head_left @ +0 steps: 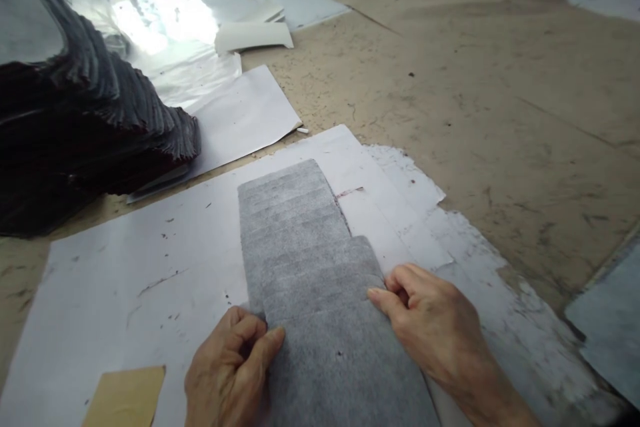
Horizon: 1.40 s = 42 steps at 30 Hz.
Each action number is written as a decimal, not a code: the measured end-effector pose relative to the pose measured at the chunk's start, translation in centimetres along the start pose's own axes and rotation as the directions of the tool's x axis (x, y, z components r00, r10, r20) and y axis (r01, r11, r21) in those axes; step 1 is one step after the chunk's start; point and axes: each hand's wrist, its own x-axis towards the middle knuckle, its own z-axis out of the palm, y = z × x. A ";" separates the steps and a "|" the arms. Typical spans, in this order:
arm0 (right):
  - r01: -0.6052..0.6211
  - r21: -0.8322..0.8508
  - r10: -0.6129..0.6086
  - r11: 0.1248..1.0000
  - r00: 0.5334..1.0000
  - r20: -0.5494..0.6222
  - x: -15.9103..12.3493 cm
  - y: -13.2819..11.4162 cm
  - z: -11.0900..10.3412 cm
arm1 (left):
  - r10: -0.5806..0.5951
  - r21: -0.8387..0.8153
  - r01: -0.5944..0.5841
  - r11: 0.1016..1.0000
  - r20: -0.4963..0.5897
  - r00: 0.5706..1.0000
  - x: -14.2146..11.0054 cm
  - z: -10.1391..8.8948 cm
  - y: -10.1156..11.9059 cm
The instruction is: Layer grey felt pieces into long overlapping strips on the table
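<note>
Fingers on both hands are closed on the grey felt sheet [320, 320], gripping rather than released: left hand [233, 367] at its left edge, right hand [430, 323] at its right edge, with the thumb on top. Sheet lies flat across the white paper [150, 280], centre of my view, running under my hands toward me. Faint bands and a step in the outline suggest layers; can't confirm. Looks light, soft and limp, so I'd expect it to sag or slide if held at one point. Best hold: both long edges, as now. Paper sits on a tan board worktop [475, 133]. Left of it, a tall pile of dark ribbed sheet material [85, 107]. Farther up, a curved white offcut [253, 37]. Tan card [125, 397] lies near my left hand.
</note>
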 end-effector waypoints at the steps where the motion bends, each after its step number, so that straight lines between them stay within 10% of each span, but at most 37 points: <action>1: -0.002 -0.018 0.002 1.000 1.000 0.010 0.0 -0.1 0.0 | 0.020 0.021 -0.020 1.000 -0.017 1.000 0.0 0.1 0.0; 9: 0.300 -0.049 -0.304 0.953 0.939 -0.160 0.1 0.6 0.0 | 0.143 0.362 -0.075 0.929 -0.166 0.976 -0.3 0.4 -0.4; 15: 0.562 0.064 -0.564 0.825 0.825 0.033 2.9 1.3 -0.9 | 0.460 0.337 -0.422 0.842 -0.039 0.887 1.9 -1.0 0.8; 22: 0.448 0.092 -0.457 0.889 0.876 0.156 3.6 1.1 -1.0 | 0.239 0.214 -0.271 0.939 0.164 0.957 3.9 -2.1 3.2; 31: 0.334 -0.073 -0.342 0.940 0.913 -0.221 -1.2 1.7 0.5 | -0.002 0.120 -0.007 0.993 0.073 0.997 1.1 -0.6 1.3; 42: 0.266 -0.024 -0.263 0.964 0.933 -0.244 -1.3 1.4 0.4 | 0.084 0.067 -0.082 0.994 -0.018 0.996 0.7 0.0 -0.3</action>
